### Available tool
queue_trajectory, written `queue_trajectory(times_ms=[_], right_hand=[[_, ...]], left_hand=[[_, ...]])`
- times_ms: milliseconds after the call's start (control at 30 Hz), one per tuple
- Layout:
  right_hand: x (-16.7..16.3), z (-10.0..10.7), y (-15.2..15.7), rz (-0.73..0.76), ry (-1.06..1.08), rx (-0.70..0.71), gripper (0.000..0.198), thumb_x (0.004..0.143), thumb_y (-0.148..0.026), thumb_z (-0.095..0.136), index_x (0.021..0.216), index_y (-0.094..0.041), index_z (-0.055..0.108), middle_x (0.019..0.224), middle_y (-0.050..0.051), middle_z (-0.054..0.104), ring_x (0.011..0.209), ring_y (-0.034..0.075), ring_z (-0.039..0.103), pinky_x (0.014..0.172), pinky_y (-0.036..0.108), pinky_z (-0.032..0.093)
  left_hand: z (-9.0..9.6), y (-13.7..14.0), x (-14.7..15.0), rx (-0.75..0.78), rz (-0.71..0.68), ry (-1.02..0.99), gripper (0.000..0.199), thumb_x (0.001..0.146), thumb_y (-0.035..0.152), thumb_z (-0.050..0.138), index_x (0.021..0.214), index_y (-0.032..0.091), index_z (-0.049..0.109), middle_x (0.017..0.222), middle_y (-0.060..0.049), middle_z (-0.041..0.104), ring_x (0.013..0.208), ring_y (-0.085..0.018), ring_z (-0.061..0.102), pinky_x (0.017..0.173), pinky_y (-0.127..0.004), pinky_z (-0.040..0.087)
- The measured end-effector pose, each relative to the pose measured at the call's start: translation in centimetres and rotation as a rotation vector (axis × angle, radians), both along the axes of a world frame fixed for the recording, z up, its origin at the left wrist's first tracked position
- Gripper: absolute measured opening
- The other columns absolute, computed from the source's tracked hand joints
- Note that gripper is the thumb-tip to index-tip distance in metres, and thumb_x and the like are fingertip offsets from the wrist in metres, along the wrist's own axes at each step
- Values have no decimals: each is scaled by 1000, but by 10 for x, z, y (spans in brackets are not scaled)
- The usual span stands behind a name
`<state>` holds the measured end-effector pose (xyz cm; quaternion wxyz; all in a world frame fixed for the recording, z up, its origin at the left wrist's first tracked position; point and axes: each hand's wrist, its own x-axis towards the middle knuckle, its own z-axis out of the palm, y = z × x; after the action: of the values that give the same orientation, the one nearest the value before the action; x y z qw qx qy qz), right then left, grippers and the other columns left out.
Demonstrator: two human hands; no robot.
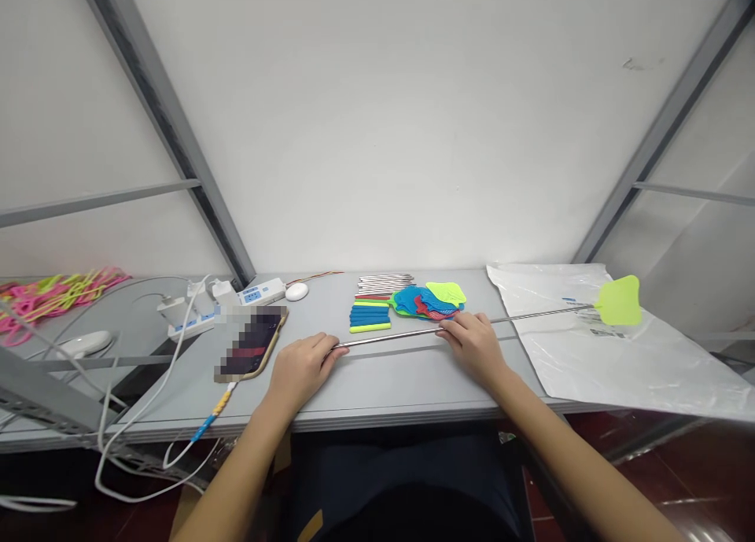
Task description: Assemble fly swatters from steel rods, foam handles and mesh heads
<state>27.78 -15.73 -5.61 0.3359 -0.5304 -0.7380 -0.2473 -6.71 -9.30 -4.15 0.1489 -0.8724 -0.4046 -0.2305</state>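
Note:
A fly swatter with a yellow-green paddle [619,300] and a long extended metal rod [392,337] lies crosswise in front of me. My left hand [303,366] is closed around the rod's left end, hiding whatever is at that end. My right hand [473,345] pinches the rod further along, its fingers wrapped over the top. Behind the rod lie loose swatter paddles [416,302] in blue, red and green, with a yellow-green paddle [447,293] on top. Beside them is a row of coloured handle tubes [370,317], mostly blue. Several thin metal rods [386,284] sit behind those.
A charging phone [252,344] lies left of my left hand. Past it are power strips [260,293], a white round device [296,291] and white cables. A white plastic bag [554,353] covers the table's right side. Pink and yellow strands [56,300] lie far left.

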Motion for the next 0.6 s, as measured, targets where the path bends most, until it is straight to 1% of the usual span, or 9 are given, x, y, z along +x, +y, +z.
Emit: queue_trajectory(times_ms=[100, 167, 233, 367, 500, 600], right_hand=[[1, 0, -1, 1, -6, -7, 20, 96, -31, 49, 87, -21, 64, 72, 2, 60, 69, 15, 49, 67, 31, 25], [1, 0, -2, 2, -11, -12, 21, 96, -31, 49, 87, -21, 64, 71, 2, 60, 68, 15, 49, 66, 31, 25], [1, 0, -2, 1, -13, -16, 21, 96, -31, 49, 86, -21, 64, 72, 2, 59, 67, 14, 48, 66, 31, 25], [2, 2, -3, -2, -17, -20, 22, 96, -31, 49, 84, -20, 64, 71, 1, 58, 67, 14, 48, 66, 31, 24], [5, 4, -4, -6, -25, -16, 22, 96, -31, 49, 86, -19, 65, 70, 2, 58, 67, 14, 49, 65, 30, 24], [5, 5, -5, -10, -37, -11, 22, 96, -31, 49, 86, -19, 65, 70, 1, 58, 66, 13, 48, 65, 30, 24]], left_hand=[[0, -2, 2, -6, 32, 11, 35, 92, 54, 44, 92, 23, 61, 84, -3, 71, 75, -18, 66, 60, -27, 34], [1, -3, 4, -8, 61, 12, 44, 86, 64, 47, 95, 24, 60, 85, -2, 72, 75, -20, 67, 57, -27, 31], [2, -5, 7, -13, 95, 18, 51, 80, 71, 48, 96, 24, 60, 80, -2, 72, 72, -21, 67, 55, -27, 28], [2, -7, 15, -22, 185, 32, 56, 77, 76, 47, 95, 25, 61, 66, -2, 69, 61, -22, 65, 52, -27, 21], [4, -7, 20, -35, 237, 59, 60, 76, 78, 44, 95, 24, 61, 66, -3, 69, 60, -23, 65, 51, -27, 16], [7, -8, 25, -59, 258, 83, 61, 76, 79, 41, 95, 24, 60, 66, -3, 69, 61, -23, 65, 51, -26, 15]])
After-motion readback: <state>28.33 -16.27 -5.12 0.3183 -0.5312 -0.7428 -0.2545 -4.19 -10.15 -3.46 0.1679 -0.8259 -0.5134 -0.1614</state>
